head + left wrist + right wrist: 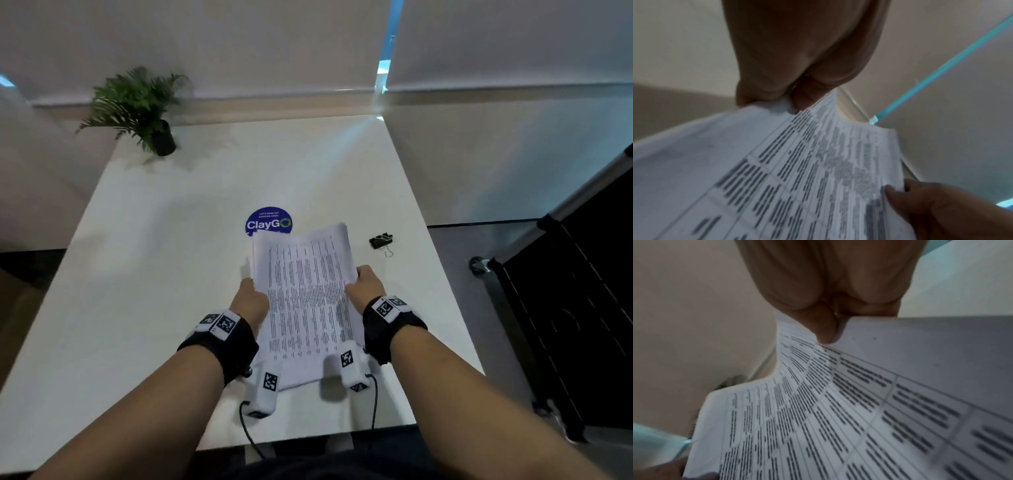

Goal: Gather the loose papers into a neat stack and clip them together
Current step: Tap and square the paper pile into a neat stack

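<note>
A stack of printed papers [306, 301] with table text is held above the white table [164, 274], tilted away from me. My left hand [251, 296] grips its left edge and my right hand [366, 284] grips its right edge. The sheets' far edges are slightly uneven. In the left wrist view my left hand [789, 97] pinches the papers [797, 178], with the right hand's thumb [898, 194] on the far side. In the right wrist view my right hand [828, 327] pinches the papers [838, 410]. A black binder clip [381, 241] lies on the table right of the stack.
A round blue ClayGo sticker [269, 221] lies on the table just beyond the papers. A small potted plant [137, 109] stands at the far left corner. A black wire rack [582, 308] is off the table's right side.
</note>
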### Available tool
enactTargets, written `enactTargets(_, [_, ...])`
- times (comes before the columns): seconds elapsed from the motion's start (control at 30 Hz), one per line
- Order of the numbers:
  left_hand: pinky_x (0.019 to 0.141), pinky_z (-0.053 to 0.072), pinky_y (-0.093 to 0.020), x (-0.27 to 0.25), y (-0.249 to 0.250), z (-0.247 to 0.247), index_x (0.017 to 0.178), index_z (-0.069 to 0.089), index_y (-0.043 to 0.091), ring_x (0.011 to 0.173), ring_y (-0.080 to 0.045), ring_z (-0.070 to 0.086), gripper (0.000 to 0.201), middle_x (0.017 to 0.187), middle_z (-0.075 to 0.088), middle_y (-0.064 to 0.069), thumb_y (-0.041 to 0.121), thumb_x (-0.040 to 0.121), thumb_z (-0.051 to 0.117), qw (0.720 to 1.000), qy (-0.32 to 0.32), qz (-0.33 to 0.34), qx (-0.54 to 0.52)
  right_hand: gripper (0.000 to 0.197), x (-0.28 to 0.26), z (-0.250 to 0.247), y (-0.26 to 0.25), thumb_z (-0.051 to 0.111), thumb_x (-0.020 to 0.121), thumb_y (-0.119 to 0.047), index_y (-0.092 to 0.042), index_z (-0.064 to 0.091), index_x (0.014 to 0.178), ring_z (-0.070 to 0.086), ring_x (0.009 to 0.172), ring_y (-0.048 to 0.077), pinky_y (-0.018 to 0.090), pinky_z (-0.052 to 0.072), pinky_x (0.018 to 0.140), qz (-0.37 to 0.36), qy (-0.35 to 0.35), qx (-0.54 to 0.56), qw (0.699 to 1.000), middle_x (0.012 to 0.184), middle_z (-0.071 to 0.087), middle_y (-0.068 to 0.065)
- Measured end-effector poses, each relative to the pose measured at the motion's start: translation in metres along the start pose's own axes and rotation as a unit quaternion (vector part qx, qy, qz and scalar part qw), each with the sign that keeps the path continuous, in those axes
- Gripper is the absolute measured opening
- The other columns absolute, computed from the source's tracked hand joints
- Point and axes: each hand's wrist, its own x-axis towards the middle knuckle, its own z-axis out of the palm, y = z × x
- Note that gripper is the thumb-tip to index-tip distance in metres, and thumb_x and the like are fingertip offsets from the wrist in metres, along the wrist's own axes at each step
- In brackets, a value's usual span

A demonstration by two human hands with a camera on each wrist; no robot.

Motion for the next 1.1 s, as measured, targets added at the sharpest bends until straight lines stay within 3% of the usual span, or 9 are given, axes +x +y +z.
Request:
enactTargets(0.1, [0.090, 0.054, -0.045, -0.004, 0.030, -0.052, 0.122, 0.043, 0.016, 0.107, -0.028, 0.062, 0.039, 0.116, 0.062, -0.009, -0.002, 0.089, 0.050, 0.987, 0.055, 0.106, -0.110, 0.030, -0.009, 0.002, -0.059, 0.045, 0.090, -0.004, -0.013, 0.044, 0.118, 0.058, 0.095, 0.025, 0.029, 0.047, 0.077, -0.115, 0.035, 0.160, 0.980, 0.112, 0.059, 0.011])
enactTargets(0.27, [0.093, 0.051, -0.035, -0.026, 0.068, -0.107, 0.128, 0.038, 0.017, 0.116, -0.016, 0.059, 0.053, 0.126, 0.060, -0.001, -0.008, 0.083, 0.049, 0.943, 0.076, 0.236, -0.220, 0.036, -0.027, 0.005, -0.122, 0.044, 0.088, 0.004, -0.022, 0.041, 0.112, 0.056, 0.098, 0.013, 0.024, 0.048, 0.080, -0.263, 0.028, 0.273, 0.925, 0.111, 0.057, 0.005])
enactTargets(0.5, [0.072, 0.048, -0.031, -0.029, 0.047, -0.121, 0.117, 0.041, 0.018, 0.100, -0.022, 0.053, 0.068, 0.105, 0.058, -0.003, -0.012, 0.057, 0.045, 0.932, 0.091, 0.202, -0.287, 0.070, -0.033, 0.034, -0.130, 0.049, 0.064, 0.012, -0.025, 0.039, 0.122, 0.058, 0.102, 0.025, 0.038, 0.054, 0.074, -0.203, -0.055, 0.348, 0.914, 0.113, 0.056, 0.017])
enactTargets(0.7, [0.077, 0.052, -0.040, -0.017, 0.064, -0.121, 0.104, 0.048, 0.022, 0.094, -0.025, 0.059, 0.053, 0.099, 0.060, -0.008, -0.019, 0.070, 0.044, 0.920, 0.102, 0.212, -0.312, 0.061, -0.035, 0.039, -0.143, 0.047, 0.067, 0.014, -0.039, 0.052, 0.096, 0.062, 0.095, 0.026, 0.052, 0.055, 0.083, -0.182, -0.039, 0.355, 0.916, 0.103, 0.061, 0.011])
enactTargets(0.83, [0.067, 0.057, -0.031, -0.002, 0.057, -0.127, 0.124, 0.054, 0.004, 0.097, -0.027, 0.066, 0.061, 0.108, 0.067, -0.016, -0.014, 0.066, 0.056, 0.931, 0.106, 0.181, -0.300, 0.065, -0.038, 0.034, -0.147, 0.052, 0.069, 0.010, -0.043, 0.047, 0.107, 0.062, 0.103, 0.030, 0.048, 0.055, 0.086, -0.219, 0.011, 0.280, 0.935, 0.111, 0.060, 0.010])
enactTargets(0.9, [0.063, 0.056, -0.028, 0.001, 0.056, -0.129, 0.121, 0.057, 0.000, 0.094, -0.027, 0.067, 0.051, 0.103, 0.069, -0.013, -0.018, 0.073, 0.057, 0.933, 0.113, 0.159, -0.303, 0.074, -0.042, 0.024, -0.161, 0.054, 0.070, 0.008, -0.038, 0.041, 0.126, 0.050, 0.120, 0.025, 0.047, 0.048, 0.098, -0.324, 0.086, 0.152, 0.930, 0.129, 0.049, 0.004])
enactTargets(0.97, [0.068, 0.054, -0.030, 0.003, 0.059, -0.128, 0.113, 0.061, 0.001, 0.089, -0.024, 0.068, 0.041, 0.096, 0.070, -0.008, -0.018, 0.077, 0.056, 0.938, 0.110, 0.157, -0.290, 0.074, -0.049, 0.014, -0.182, 0.060, 0.072, -0.007, -0.032, 0.036, 0.137, 0.025, 0.138, 0.023, 0.054, 0.021, 0.115, -0.414, 0.159, -0.116, 0.889, 0.147, 0.032, -0.001])
enactTargets(1.03, [0.072, 0.054, -0.032, 0.000, 0.068, -0.126, 0.105, 0.065, 0.005, 0.085, -0.021, 0.068, 0.037, 0.093, 0.071, -0.006, -0.013, 0.073, 0.058, 0.943, 0.100, 0.179, -0.261, 0.060, -0.051, 0.012, -0.204, 0.060, 0.079, -0.022, -0.036, 0.039, 0.134, 0.012, 0.144, 0.023, 0.058, -0.002, 0.115, -0.433, 0.126, -0.319, 0.833, 0.149, 0.031, -0.006])
enactTargets(1.1, [0.072, 0.054, -0.033, -0.001, 0.076, -0.124, 0.104, 0.065, 0.006, 0.086, -0.020, 0.066, 0.039, 0.092, 0.070, -0.005, -0.009, 0.070, 0.056, 0.949, 0.095, 0.208, -0.220, 0.028, -0.054, 0.015, -0.218, 0.057, 0.084, -0.023, -0.033, 0.052, 0.110, 0.040, 0.131, 0.024, 0.057, 0.005, 0.116, -0.436, 0.066, -0.387, 0.809, 0.121, 0.058, -0.007])
